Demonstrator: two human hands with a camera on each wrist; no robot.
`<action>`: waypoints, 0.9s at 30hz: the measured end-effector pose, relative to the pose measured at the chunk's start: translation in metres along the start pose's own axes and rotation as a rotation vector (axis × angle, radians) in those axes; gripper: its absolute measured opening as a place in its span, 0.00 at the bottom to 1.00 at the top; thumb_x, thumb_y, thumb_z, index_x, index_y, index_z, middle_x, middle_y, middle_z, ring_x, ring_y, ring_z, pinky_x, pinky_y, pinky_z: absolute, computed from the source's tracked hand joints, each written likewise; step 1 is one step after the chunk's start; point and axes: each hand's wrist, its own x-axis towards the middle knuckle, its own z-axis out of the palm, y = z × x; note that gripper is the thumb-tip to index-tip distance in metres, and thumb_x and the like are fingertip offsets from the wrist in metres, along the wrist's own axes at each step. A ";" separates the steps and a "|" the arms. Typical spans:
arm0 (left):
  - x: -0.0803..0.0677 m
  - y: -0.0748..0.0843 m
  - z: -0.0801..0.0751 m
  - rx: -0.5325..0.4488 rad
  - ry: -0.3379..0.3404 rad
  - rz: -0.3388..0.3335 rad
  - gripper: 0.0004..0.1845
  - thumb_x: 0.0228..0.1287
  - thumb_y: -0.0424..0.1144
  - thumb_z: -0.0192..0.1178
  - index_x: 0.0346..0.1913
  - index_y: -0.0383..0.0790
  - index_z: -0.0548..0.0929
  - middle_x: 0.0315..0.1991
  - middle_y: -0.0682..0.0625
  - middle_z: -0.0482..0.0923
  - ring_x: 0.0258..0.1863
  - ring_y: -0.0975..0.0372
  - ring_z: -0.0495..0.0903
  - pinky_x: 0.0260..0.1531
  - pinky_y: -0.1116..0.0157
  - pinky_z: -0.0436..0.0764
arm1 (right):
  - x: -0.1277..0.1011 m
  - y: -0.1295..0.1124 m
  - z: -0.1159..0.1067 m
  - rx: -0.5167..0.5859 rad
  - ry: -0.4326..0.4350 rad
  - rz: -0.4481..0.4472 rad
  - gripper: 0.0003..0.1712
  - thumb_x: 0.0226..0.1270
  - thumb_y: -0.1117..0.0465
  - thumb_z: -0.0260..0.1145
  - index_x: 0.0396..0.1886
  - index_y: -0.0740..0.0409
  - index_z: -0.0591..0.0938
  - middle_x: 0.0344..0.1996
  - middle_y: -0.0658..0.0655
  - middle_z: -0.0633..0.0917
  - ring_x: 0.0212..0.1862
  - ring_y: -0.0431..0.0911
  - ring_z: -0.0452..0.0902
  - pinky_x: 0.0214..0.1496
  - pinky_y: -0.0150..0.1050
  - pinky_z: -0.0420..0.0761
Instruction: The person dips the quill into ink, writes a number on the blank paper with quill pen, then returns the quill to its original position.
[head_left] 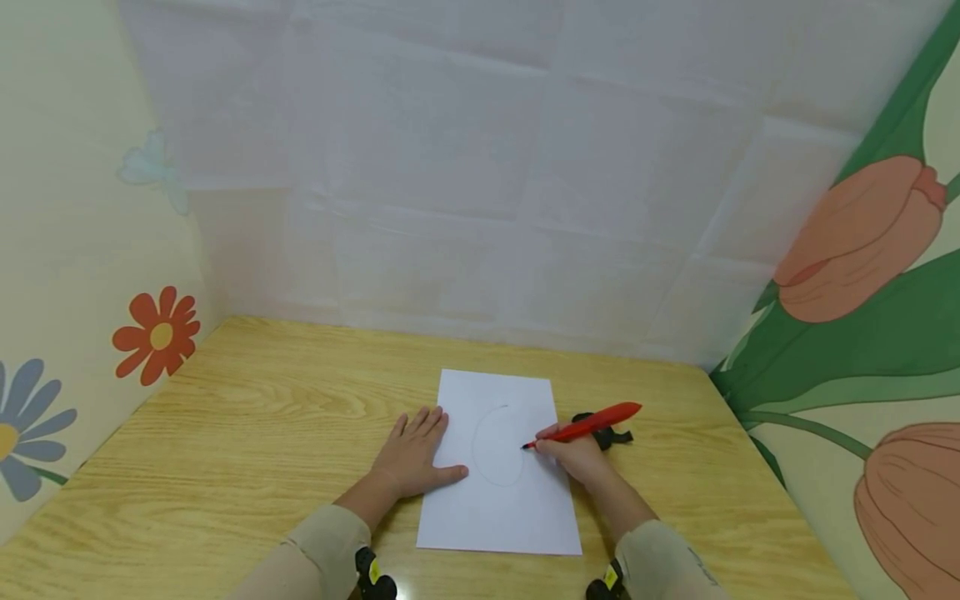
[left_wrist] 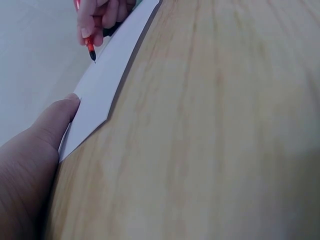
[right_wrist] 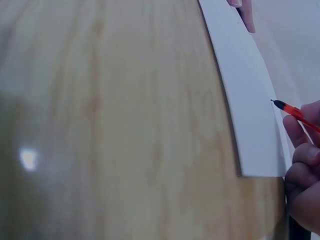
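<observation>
A white sheet of paper [head_left: 501, 508] lies on the wooden table [head_left: 247, 417], with a faint oval line drawn near its middle. My left hand [head_left: 415, 454] lies flat, fingers straight, pressing the sheet's left edge, its thumb [left_wrist: 52, 122] on the paper [left_wrist: 107, 82]. My right hand [head_left: 573, 454] grips a red pen [head_left: 588, 426], its dark tip touching the paper at the oval's right side. The pen tip [right_wrist: 276, 103] shows over the sheet [right_wrist: 245, 95] in the right wrist view, and the pen [left_wrist: 90, 49] shows in the left wrist view too.
A small black object [head_left: 611, 435] lies on the table just behind the right hand. White wall panels stand behind, and flower-patterned walls [head_left: 90, 275] close in the left and right sides. Bare wood surrounds the sheet.
</observation>
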 end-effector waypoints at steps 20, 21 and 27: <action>-0.001 0.001 -0.001 0.000 -0.002 -0.005 0.53 0.59 0.71 0.55 0.76 0.36 0.58 0.78 0.43 0.52 0.79 0.49 0.48 0.76 0.45 0.46 | 0.007 -0.007 0.007 0.000 0.000 0.070 0.10 0.59 0.59 0.72 0.40 0.55 0.86 0.37 0.53 0.84 0.38 0.46 0.72 0.37 0.35 0.71; -0.001 0.001 -0.001 -0.001 -0.002 -0.004 0.53 0.59 0.71 0.55 0.76 0.36 0.58 0.78 0.43 0.52 0.79 0.49 0.48 0.76 0.45 0.46 | 0.008 -0.007 0.008 0.000 0.000 0.070 0.10 0.59 0.59 0.72 0.40 0.55 0.86 0.38 0.53 0.85 0.40 0.47 0.73 0.38 0.35 0.71; -0.001 0.001 -0.001 0.003 -0.001 -0.003 0.53 0.58 0.71 0.55 0.76 0.37 0.58 0.78 0.44 0.53 0.79 0.49 0.48 0.76 0.45 0.45 | 0.012 -0.009 0.010 -0.013 0.005 0.062 0.09 0.59 0.59 0.72 0.39 0.55 0.87 0.39 0.54 0.86 0.42 0.47 0.75 0.41 0.36 0.72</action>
